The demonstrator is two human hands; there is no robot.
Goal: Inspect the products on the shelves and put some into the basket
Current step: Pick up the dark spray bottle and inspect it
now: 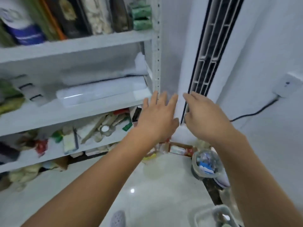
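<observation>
Head view. Both arms reach forward past the right end of the shelves (78,45), toward the gap between the shelf post (156,63) and a tall white air unit (203,54). The left hand (157,117) is spread flat, fingers straight and apart, holding nothing; the right hand (205,117) has relaxed, slightly bent fingers and also holds nothing. Neither hand plainly touches a product, so this reads as a reach or a transit between shelves rather than a pick. Products stand upright in packets (98,15) on the top shelf, a clear flat box (101,94) lies on the middle one, and small loose items (105,128) clutter the lower one, all within arm's range. The basket (213,215) sits on the floor at lower right, near the person, probably so that picked goods can be dropped straight down. Motion blur hides finer detail.
</observation>
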